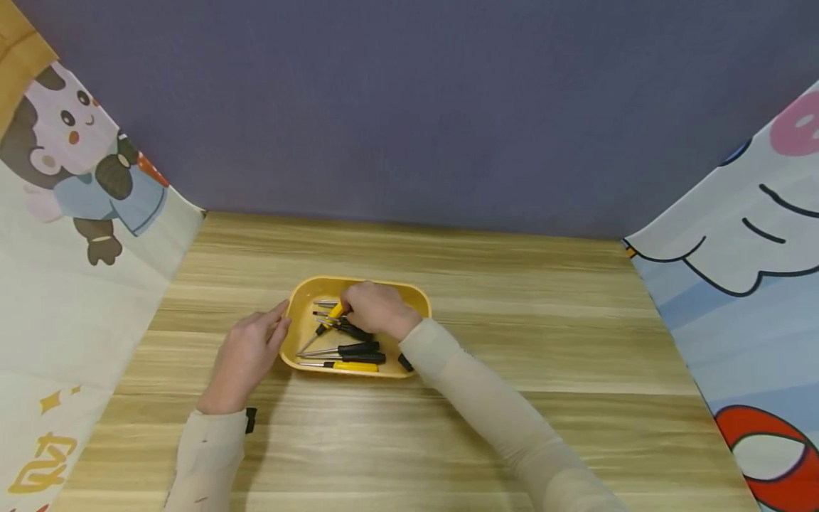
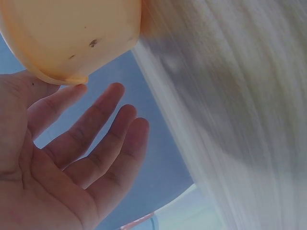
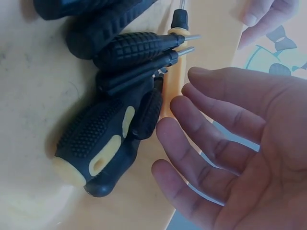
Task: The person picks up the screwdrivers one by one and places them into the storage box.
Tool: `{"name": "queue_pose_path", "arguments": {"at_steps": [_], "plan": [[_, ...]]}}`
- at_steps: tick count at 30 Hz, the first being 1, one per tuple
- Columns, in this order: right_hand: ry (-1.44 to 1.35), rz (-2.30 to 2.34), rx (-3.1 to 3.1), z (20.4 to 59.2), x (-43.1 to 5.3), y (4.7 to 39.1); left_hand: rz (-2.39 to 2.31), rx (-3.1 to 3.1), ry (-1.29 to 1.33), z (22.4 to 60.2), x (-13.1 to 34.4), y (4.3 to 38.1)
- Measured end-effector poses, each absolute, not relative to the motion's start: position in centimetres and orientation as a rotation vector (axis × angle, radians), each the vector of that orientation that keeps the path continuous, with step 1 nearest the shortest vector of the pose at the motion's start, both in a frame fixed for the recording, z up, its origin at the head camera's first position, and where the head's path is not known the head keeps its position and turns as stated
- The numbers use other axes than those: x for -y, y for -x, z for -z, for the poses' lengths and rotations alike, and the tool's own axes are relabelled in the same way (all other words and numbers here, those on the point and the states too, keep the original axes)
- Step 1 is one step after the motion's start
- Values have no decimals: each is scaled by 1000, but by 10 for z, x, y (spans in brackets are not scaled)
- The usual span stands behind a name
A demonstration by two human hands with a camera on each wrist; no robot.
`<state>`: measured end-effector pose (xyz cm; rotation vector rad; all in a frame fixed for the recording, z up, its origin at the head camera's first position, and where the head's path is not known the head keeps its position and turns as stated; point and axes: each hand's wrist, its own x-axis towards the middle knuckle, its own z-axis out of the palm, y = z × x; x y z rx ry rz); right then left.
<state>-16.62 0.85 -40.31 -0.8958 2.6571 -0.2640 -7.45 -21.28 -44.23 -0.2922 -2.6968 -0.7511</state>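
Note:
A yellow plastic bin (image 1: pixel 355 279) holds several screwdrivers with black or yellow handles. At its left rim my left hand (image 1: pixel 246 352) pinches the edge, the thumb over the rim and the index fingertip under it; the other fingers hang free. My right hand (image 1: pixel 377 309) is inside the bin, fingers loosely bent. Its fingertips lie beside a slanted yellow-handled screwdriver (image 3: pixel 175 72) without closing round it. Near them are black screwdriver handles (image 3: pixel 129 50) and a thick textured black handle with yellow inlays (image 3: pixel 103 143). Another yellow-handled screwdriver (image 1: pixel 355 367) lies along the near wall.
The bin stands on a wood-grain table (image 1: pixel 544 341). A dark blue-grey panel (image 1: pixel 409 114) rises behind the table. Cartoon-printed sheets (image 1: pixel 96 185) flank it on the left and right. A short black handle end (image 1: pixel 405 363) shows beside my right sleeve.

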Motion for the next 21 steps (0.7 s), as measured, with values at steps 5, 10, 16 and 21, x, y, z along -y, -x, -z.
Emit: {"name": "queue_pose_path", "arguments": {"at_steps": [5,10,16,21], "plan": [[886,284,-2656,400,-10,165,750,2704,289,441,212,75],[919,298,-2673,393,-12,164,736,2729,295,439,213,77],[921,348,-2692,379,-21,162,665,2754,295,434,212,77],[894,437,-2699,369,-39,156,547,2694,346,423,204,75]]}}
